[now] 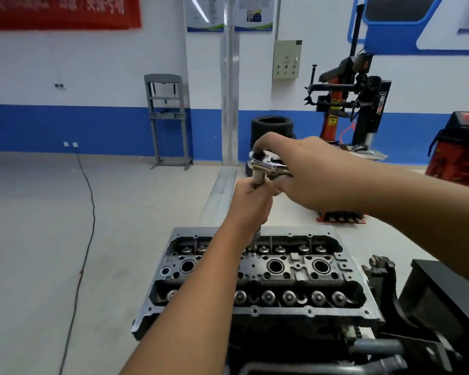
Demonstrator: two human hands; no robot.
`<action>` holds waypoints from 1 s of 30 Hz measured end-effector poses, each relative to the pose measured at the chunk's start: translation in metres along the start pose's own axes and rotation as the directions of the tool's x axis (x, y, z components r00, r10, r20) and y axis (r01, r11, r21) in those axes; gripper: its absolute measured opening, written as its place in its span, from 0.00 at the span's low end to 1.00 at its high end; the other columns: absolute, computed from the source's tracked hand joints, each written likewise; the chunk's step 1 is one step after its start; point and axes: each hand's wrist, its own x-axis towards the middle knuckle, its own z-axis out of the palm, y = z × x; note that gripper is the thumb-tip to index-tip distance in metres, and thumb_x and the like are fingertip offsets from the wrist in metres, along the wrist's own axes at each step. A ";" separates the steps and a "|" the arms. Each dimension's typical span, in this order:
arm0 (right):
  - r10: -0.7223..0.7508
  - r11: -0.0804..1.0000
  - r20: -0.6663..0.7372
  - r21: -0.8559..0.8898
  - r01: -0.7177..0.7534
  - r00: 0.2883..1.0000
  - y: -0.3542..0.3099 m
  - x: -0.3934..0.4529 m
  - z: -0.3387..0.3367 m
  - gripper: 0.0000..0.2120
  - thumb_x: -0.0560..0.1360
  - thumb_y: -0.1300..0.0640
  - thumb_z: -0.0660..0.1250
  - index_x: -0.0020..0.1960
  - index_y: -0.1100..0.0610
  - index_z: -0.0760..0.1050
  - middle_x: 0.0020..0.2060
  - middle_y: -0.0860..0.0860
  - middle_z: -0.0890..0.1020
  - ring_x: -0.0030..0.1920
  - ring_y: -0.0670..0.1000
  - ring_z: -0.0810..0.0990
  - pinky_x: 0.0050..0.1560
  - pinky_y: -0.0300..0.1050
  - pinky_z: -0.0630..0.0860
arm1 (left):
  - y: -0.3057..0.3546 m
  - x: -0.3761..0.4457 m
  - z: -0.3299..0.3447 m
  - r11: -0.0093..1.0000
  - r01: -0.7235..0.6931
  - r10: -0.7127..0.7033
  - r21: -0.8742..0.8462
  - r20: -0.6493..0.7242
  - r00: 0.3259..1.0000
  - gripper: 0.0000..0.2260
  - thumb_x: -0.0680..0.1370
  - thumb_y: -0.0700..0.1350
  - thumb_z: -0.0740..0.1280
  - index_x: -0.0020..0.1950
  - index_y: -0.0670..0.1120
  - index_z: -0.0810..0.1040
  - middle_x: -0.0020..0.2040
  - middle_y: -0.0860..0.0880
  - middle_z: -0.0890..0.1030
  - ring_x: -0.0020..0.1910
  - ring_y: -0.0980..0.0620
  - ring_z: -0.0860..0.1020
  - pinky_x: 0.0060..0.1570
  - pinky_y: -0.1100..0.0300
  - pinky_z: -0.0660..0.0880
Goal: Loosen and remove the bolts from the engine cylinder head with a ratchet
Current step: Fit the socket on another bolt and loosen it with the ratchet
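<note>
A grey engine cylinder head (255, 311) with round valve caps and three open bores lies low in the middle. A chrome ratchet (266, 163) is held above its far edge, with a long extension bar (257, 240) running down into the head's far row. My left hand (251, 203) grips the bar just under the ratchet head. My right hand (306, 173) wraps the ratchet's handle, with a fingertip resting on top of the ratchet head. The bar's lower tip and any bolt under it are hidden.
Dark engine-stand parts (385, 345) and a black box (450, 299) sit at the right. A black cable (88, 212) trails over the grey floor on the left. Farther back stand a grey press frame (168, 120), stacked tyres (272, 128), a tyre changer (347, 104) and a red machine (460, 147).
</note>
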 end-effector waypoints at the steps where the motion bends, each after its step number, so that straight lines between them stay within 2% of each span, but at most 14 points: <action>1: 0.025 0.999 0.009 0.023 -0.025 1.000 0.000 -0.005 0.000 0.25 0.80 0.59 0.67 0.69 0.39 0.62 0.39 0.47 0.75 0.32 0.48 0.77 0.22 0.35 0.67 | 0.000 0.000 0.002 1.000 -0.004 0.004 0.007 0.007 1.000 0.17 0.82 0.36 0.63 0.34 0.46 0.69 0.27 0.48 0.62 0.23 0.54 0.58 0.25 0.62 0.54; 5: 0.035 0.995 -0.050 0.096 -0.030 0.998 0.006 -0.008 -0.001 0.20 0.82 0.55 0.68 0.70 0.40 0.68 0.40 0.45 0.76 0.36 0.48 0.78 0.33 0.46 0.72 | -0.004 -0.011 -0.005 0.991 -0.132 0.131 0.002 0.092 0.987 0.06 0.83 0.35 0.63 0.47 0.41 0.71 0.32 0.47 0.65 0.28 0.52 0.62 0.29 0.55 0.56; 8: 0.004 0.994 -0.087 0.109 0.006 0.996 0.003 -0.015 -0.007 0.22 0.81 0.57 0.69 0.70 0.39 0.72 0.44 0.42 0.79 0.38 0.45 0.78 0.36 0.45 0.75 | -0.009 -0.023 -0.020 0.959 -0.269 0.256 0.088 0.133 0.958 0.05 0.86 0.40 0.60 0.55 0.39 0.72 0.40 0.44 0.74 0.36 0.47 0.73 0.35 0.60 0.70; 10: -0.091 0.992 -0.268 0.061 0.111 0.959 0.006 -0.010 -0.014 0.22 0.81 0.63 0.67 0.70 0.43 0.74 0.49 0.43 0.82 0.40 0.42 0.79 0.37 0.44 0.78 | -0.007 -0.025 -0.029 0.931 -0.283 0.253 0.231 0.150 0.956 0.06 0.86 0.40 0.59 0.54 0.46 0.75 0.41 0.47 0.79 0.40 0.48 0.80 0.43 0.59 0.76; 12: -0.065 0.977 -0.405 0.161 0.141 0.912 0.022 -0.006 -0.029 0.08 0.83 0.60 0.65 0.60 0.50 0.76 0.45 0.42 0.78 0.39 0.40 0.76 0.39 0.44 0.75 | -0.002 -0.022 -0.039 0.914 -0.248 0.196 0.321 0.186 0.963 0.10 0.86 0.36 0.58 0.53 0.48 0.75 0.41 0.49 0.83 0.45 0.49 0.85 0.49 0.53 0.81; 13: -0.074 0.977 -0.351 0.164 0.139 0.933 0.031 -0.008 -0.033 0.03 0.85 0.55 0.64 0.53 0.48 0.75 0.42 0.42 0.75 0.39 0.42 0.76 0.39 0.44 0.73 | 0.003 -0.021 -0.044 0.913 -0.225 0.162 0.341 0.206 0.965 0.10 0.86 0.34 0.59 0.53 0.48 0.76 0.43 0.48 0.85 0.47 0.49 0.86 0.52 0.50 0.82; 15: -0.124 0.981 -0.244 0.118 0.156 0.962 0.030 -0.017 -0.035 0.11 0.83 0.50 0.65 0.47 0.33 0.74 0.39 0.39 0.71 0.39 0.43 0.77 0.36 0.38 0.72 | 0.009 -0.018 -0.053 0.916 -0.189 0.126 0.353 0.195 0.973 0.10 0.84 0.33 0.60 0.54 0.46 0.77 0.46 0.45 0.86 0.49 0.48 0.87 0.55 0.49 0.83; 16: -0.141 0.966 -0.250 0.175 0.188 0.958 0.022 -0.023 -0.031 0.14 0.80 0.50 0.68 0.49 0.28 0.76 0.40 0.36 0.71 0.38 0.43 0.78 0.33 0.32 0.71 | 0.010 -0.016 -0.057 0.921 -0.179 0.129 0.346 0.162 0.978 0.09 0.83 0.32 0.63 0.54 0.45 0.78 0.46 0.44 0.86 0.48 0.48 0.87 0.54 0.49 0.84; 18: -0.225 0.951 -0.156 0.181 0.252 0.962 0.010 -0.041 -0.006 0.23 0.75 0.54 0.72 0.63 0.31 0.76 0.42 0.34 0.76 0.38 0.39 0.81 0.28 0.29 0.73 | 0.009 -0.015 -0.062 0.925 -0.174 0.163 0.337 0.061 0.985 0.08 0.80 0.32 0.69 0.53 0.44 0.79 0.46 0.46 0.87 0.47 0.50 0.87 0.51 0.51 0.85; 21: -0.293 0.955 0.060 0.072 0.289 0.954 -0.001 -0.069 0.061 0.29 0.78 0.55 0.72 0.72 0.30 0.69 0.46 0.44 0.83 0.40 0.48 0.81 0.38 0.46 0.78 | 0.002 -0.016 -0.061 0.923 -0.211 0.234 0.321 -0.031 0.972 0.11 0.75 0.35 0.76 0.48 0.49 0.80 0.41 0.51 0.87 0.43 0.50 0.88 0.43 0.51 0.86; 23: -0.363 0.932 0.049 0.004 0.364 0.930 -0.001 -0.073 0.097 0.31 0.80 0.55 0.71 0.75 0.30 0.67 0.48 0.46 0.83 0.44 0.55 0.82 0.39 0.50 0.77 | -0.005 -0.017 -0.057 0.918 -0.250 0.292 0.307 -0.100 0.951 0.11 0.73 0.39 0.80 0.45 0.51 0.80 0.40 0.48 0.86 0.41 0.46 0.87 0.41 0.47 0.86; 25: -0.448 0.893 0.006 -0.050 0.448 0.894 -0.001 -0.075 0.117 0.34 0.77 0.60 0.72 0.76 0.34 0.68 0.44 0.48 0.81 0.38 0.57 0.81 0.31 0.51 0.76 | -0.011 -0.017 -0.053 0.907 -0.292 0.344 0.303 -0.135 0.929 0.10 0.73 0.42 0.80 0.45 0.52 0.81 0.42 0.44 0.85 0.42 0.41 0.86 0.42 0.44 0.85; 27: -0.515 0.856 -0.079 -0.089 0.509 0.853 0.005 -0.076 0.136 0.34 0.74 0.66 0.73 0.75 0.42 0.73 0.38 0.49 0.78 0.34 0.56 0.76 0.25 0.50 0.73 | -0.016 -0.017 -0.053 0.910 -0.315 0.344 0.268 -0.069 0.936 0.07 0.77 0.41 0.76 0.50 0.51 0.81 0.45 0.40 0.85 0.46 0.38 0.85 0.48 0.42 0.84; 30: -0.504 0.863 -0.173 -0.080 0.498 0.846 0.007 -0.083 0.160 0.21 0.80 0.60 0.69 0.72 0.49 0.78 0.42 0.53 0.79 0.40 0.56 0.74 0.35 0.54 0.75 | -0.018 -0.016 -0.060 0.933 -0.290 0.278 0.213 0.087 0.957 0.08 0.83 0.34 0.65 0.59 0.44 0.78 0.49 0.42 0.85 0.49 0.42 0.85 0.55 0.49 0.83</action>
